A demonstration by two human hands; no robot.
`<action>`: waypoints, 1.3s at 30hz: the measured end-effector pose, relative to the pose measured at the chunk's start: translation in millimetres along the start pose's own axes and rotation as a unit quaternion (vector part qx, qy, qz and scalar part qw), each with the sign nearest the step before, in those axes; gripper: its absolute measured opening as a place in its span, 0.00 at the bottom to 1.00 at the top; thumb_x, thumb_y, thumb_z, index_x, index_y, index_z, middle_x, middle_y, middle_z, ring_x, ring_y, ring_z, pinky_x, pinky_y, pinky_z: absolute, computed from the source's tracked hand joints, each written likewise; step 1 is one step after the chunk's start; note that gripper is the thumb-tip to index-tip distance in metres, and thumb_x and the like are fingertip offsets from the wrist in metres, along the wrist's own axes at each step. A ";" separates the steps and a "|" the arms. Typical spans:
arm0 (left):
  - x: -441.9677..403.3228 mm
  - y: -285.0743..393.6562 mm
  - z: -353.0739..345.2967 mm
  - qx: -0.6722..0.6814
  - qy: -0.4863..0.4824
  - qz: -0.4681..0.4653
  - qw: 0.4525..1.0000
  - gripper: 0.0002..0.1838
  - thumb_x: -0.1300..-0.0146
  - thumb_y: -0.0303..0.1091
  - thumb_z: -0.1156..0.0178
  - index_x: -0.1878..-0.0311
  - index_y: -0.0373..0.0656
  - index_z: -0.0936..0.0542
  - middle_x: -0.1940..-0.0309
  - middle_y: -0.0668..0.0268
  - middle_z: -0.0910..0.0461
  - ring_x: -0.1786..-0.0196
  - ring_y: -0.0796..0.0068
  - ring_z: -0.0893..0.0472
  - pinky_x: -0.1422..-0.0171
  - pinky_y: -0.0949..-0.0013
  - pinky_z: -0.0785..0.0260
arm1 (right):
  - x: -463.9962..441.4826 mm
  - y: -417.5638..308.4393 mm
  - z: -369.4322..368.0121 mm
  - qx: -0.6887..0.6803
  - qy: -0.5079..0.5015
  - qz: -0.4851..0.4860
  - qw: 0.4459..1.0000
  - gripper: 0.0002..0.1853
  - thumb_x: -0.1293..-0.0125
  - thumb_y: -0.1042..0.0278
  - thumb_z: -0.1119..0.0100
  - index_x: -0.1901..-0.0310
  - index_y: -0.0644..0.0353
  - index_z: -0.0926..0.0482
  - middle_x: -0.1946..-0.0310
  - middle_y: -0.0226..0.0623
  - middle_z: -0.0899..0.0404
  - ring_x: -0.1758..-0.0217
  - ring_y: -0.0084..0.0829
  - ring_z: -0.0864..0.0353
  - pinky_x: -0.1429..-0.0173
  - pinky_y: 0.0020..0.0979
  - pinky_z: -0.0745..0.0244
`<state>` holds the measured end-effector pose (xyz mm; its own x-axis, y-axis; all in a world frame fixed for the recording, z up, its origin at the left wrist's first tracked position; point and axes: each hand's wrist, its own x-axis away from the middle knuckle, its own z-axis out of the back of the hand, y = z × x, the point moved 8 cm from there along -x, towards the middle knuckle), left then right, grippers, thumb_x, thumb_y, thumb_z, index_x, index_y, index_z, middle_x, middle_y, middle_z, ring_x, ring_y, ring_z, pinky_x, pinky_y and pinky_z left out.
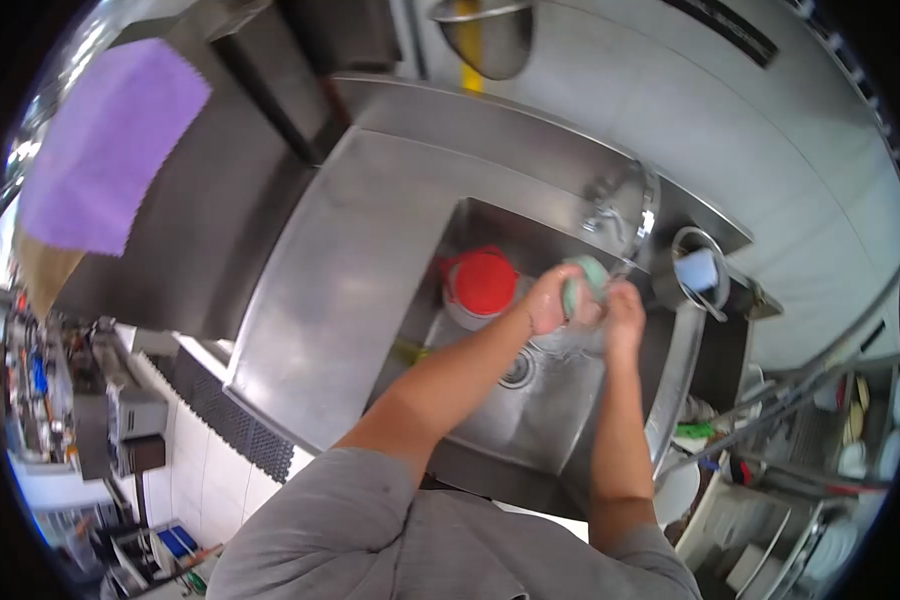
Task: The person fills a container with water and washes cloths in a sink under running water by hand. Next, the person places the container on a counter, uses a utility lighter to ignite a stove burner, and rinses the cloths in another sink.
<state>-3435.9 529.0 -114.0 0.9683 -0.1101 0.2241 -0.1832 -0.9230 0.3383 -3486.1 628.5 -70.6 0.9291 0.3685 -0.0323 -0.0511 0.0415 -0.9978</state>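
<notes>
Nearest the camera, a grey fabric shirt (pixel 430 550) is worn, its front turned towards the broad stainless-steel counter (pixel 340 230). Into the counter a deep rectangular steel sink (pixel 545 420) is set. Over its far right part, a curved chrome tap (pixel 649 212) is mounted. Towards the sink's far left corner, a white container with a bright red top (pixel 485 284) is placed, apparently to be kept aside from the splashing. Beyond the sink's right edge, a round metal pot (pixel 692 240) is seen, with a pale blue block (pixel 698 272) held in it.

A pale green, rounded object (pixel 586 280) is gripped by the curled fingers of the left hand (pixel 548 302), near the spout, seemingly so that it can be reached by water. The right hand (pixel 625 308) is held just beside it; its fingers are blurred, so their opening and any hold cannot be told.
</notes>
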 end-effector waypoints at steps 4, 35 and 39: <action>-1.0 -9.6 -17.3 -0.086 0.063 -0.080 0.991 0.23 0.35 0.54 0.55 0.47 0.48 0.27 0.52 0.65 0.25 0.48 0.76 0.28 0.44 0.71 0.35 | 13.6 -61.1 -58.3 0.329 0.039 0.296 0.896 0.13 0.36 0.62 0.50 0.66 0.65 0.27 0.71 0.49 0.28 0.65 0.49 0.31 0.57 0.41 0.35; 37.4 -5.9 -13.6 0.067 0.108 0.091 0.988 0.19 0.43 0.33 0.42 0.48 0.46 0.29 0.52 0.66 0.27 0.46 0.66 0.28 0.44 0.54 0.35 | 18.4 10.0 -39.5 -0.190 0.001 -0.121 0.974 0.12 0.43 0.71 0.38 0.57 0.59 0.26 0.66 0.31 0.23 0.63 0.22 0.24 0.57 0.24 0.30; 18.1 2.1 1.2 -0.038 0.231 -0.088 0.968 0.11 0.39 0.34 0.47 0.54 0.43 0.26 0.58 0.63 0.23 0.55 0.67 0.24 0.51 0.64 0.32 | 23.2 -7.6 -48.1 -0.195 0.086 -0.071 0.974 0.12 0.41 0.73 0.42 0.55 0.62 0.26 0.66 0.30 0.24 0.62 0.20 0.26 0.57 0.23 0.31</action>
<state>-3418.6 524.6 -110.4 0.8094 0.2401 0.5359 -0.0505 -0.8807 0.4709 -3446.6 592.1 -66.6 0.9661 0.2216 0.1324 0.1946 -0.2885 -0.9375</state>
